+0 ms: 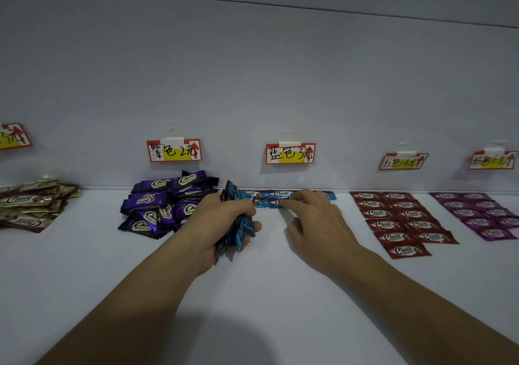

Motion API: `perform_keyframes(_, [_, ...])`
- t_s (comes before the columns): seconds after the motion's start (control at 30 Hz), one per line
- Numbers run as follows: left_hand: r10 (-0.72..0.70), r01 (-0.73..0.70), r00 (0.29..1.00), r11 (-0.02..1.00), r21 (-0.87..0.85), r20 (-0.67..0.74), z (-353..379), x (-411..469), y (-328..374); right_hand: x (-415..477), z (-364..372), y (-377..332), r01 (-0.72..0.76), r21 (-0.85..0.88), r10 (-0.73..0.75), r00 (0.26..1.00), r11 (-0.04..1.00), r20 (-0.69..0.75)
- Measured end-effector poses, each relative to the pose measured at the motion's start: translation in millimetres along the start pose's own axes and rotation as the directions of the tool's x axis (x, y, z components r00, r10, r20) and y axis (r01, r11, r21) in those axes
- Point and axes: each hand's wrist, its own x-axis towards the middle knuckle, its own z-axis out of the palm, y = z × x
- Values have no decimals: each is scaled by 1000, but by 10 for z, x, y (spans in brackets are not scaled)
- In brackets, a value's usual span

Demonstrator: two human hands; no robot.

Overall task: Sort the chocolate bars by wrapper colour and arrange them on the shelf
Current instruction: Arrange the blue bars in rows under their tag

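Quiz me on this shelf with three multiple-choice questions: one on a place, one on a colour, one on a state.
1. Where are the red bars? A) far left B) right of the blue row C) on the floor
2. What colour is the bundle in the left hand? A) blue B) gold C) red
3. How do the purple bars lie? A) neat grid B) loose heap C) upright

1 B: the red grid sits right of the blue row. 2 A: its fingers curl round blue wrappers. 3 B: they overlap at odd angles.
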Motion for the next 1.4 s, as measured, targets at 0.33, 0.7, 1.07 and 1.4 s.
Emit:
perform_keyframes(0.33, [24,-47,996,957,-287,-84,-83,44,46,39,44,-221,250,25,-248,967,968,-48])
perform_keyframes(0.7, [91,-119,993,780,-614,-77,-164,-27,211,58,109,-211,298,8,-296,946,955,132])
perform_keyframes(1.07, [63,-85,996,776,-625,-58,-152,-36,205,64,98,-208,312,15,-312,944,950,106])
perform_keyframes(1.4, [-25,-22,995,886,-464,-95,-44,-51,121,130,-68,114,28,228,50,943,973,-330])
